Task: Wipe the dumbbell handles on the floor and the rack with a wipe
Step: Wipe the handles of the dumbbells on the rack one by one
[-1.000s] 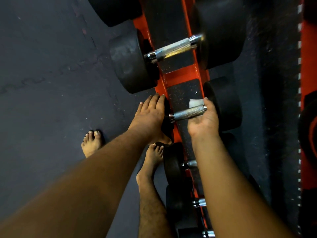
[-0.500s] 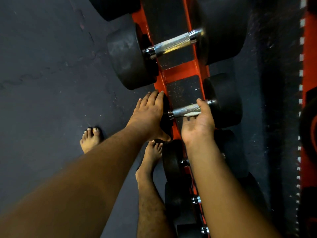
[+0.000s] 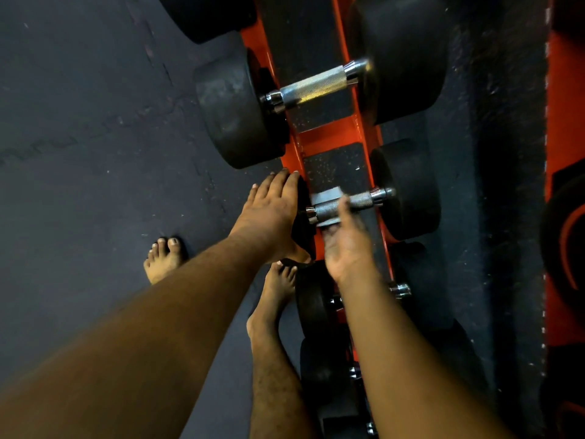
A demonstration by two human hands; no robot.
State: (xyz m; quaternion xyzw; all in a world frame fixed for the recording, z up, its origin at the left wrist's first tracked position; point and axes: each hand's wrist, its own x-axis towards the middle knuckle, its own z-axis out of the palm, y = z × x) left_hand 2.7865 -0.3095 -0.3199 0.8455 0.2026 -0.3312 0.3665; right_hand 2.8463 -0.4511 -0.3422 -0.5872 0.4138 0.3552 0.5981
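Dark gym floor (image 3: 95,122), orange rack (image 3: 329,136) up the middle, full of black dumbbells. Left hand (image 3: 269,213) flat on small dumbbell (image 3: 408,191) end at center. Right hand (image 3: 345,245) curled around handle (image 3: 342,204), pinching wipe (image 3: 326,198). Bigger dumbbell (image 3: 240,112) above. Bare feet (image 3: 164,258) lower left.

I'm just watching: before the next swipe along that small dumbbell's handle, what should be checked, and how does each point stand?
1. Wipe is on the handle: ok, it wraps the end nearest the left weight.
2. Right hand has a grip on the wipe: ok, a finger curls over the bar, though blurred.
3. Left hand steadies the dumbbell: ok, it lies flat on the left weight's outer face.
4. Dumbbell sits in the orange rack: ok.
5. Rest of the handle toward the right weight is free to wipe: ok, bare metal shows.
6. Handle already clean: cannot tell.
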